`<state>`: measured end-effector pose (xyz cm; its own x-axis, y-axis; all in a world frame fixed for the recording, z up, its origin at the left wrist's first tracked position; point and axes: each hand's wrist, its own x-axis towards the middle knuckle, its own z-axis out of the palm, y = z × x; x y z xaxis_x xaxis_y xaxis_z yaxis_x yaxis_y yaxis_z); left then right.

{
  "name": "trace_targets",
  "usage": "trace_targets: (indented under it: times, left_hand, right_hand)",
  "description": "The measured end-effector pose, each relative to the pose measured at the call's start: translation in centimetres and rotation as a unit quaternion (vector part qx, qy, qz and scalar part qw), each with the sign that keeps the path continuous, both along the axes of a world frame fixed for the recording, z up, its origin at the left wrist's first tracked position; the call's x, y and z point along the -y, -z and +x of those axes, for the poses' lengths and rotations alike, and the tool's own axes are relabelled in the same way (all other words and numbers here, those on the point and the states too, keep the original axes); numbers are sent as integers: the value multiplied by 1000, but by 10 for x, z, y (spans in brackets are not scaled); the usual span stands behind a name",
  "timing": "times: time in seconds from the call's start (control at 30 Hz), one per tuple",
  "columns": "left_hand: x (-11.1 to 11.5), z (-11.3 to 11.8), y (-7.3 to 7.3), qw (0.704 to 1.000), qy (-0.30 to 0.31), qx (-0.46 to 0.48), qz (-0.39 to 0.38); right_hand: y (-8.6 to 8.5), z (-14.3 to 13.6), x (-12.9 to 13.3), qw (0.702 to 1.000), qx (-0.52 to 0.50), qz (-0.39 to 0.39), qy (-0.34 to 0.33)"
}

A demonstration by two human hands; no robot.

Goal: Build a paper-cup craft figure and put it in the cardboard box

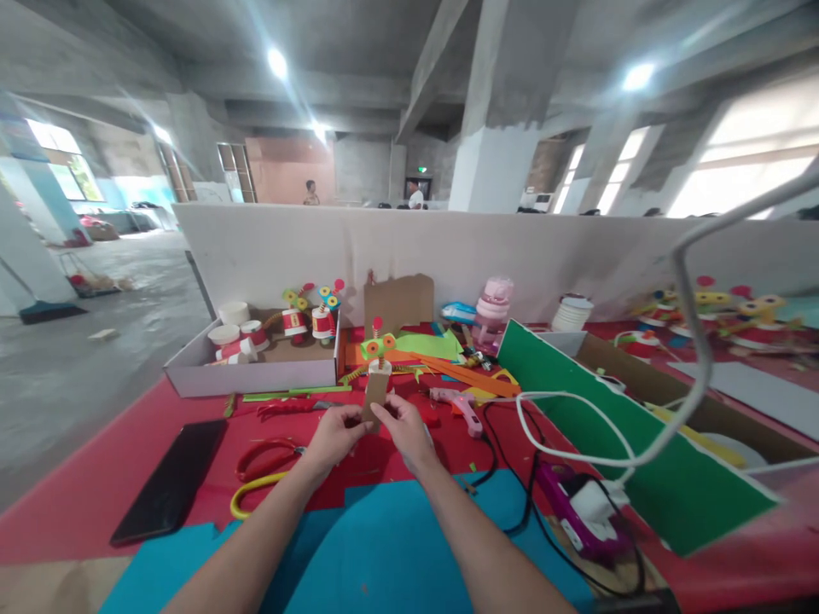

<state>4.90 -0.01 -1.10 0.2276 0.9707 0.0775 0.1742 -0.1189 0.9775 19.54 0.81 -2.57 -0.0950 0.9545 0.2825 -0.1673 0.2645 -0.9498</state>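
Both my hands meet at the middle of the table around a small strip of brown cardboard [375, 394]. My left hand [340, 433] pinches its lower left edge, and my right hand [404, 428] pinches its lower right edge. Just behind the strip stands a paper-cup figure [379, 348] with round orange eyes, a red ball on top and springy arms; the strip hides most of its cup. Right of my hands lies a pink hot glue gun [459, 408]. To the left are red-handled pliers [269, 459], yellow-handled scissors [256, 495] and another red-handled tool [287, 409].
A black phone [171, 479] lies at left. Behind it, a white box [256, 379] holds cups and two finished-looking figures [323, 322]. A green panel [614, 435], white cable [694, 341] and purple power strip [579, 516] occupy the right. Blue sheet [364, 546] covers the near edge.
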Motion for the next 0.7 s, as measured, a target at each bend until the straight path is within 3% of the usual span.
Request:
trace_targets:
  times: [0.17,0.3,0.53,0.7]
  left_hand:
    - [1,3,-1,999,-5,30,-22]
    - [-5,0,3,996,6,82,-25]
    - [-8,-13,-3,997,-22,73,0]
    - [-11,-18,-2,990,-40,134,8]
  right_hand:
    - [3,-3,-1,999,-2,-11,-33]
    - [11,-1,-6,1000,7,-21,-12]
    - [16,-2,-10,999,34,-6,-18]
    - [14,-9,-5,988,-32,-65,-133]
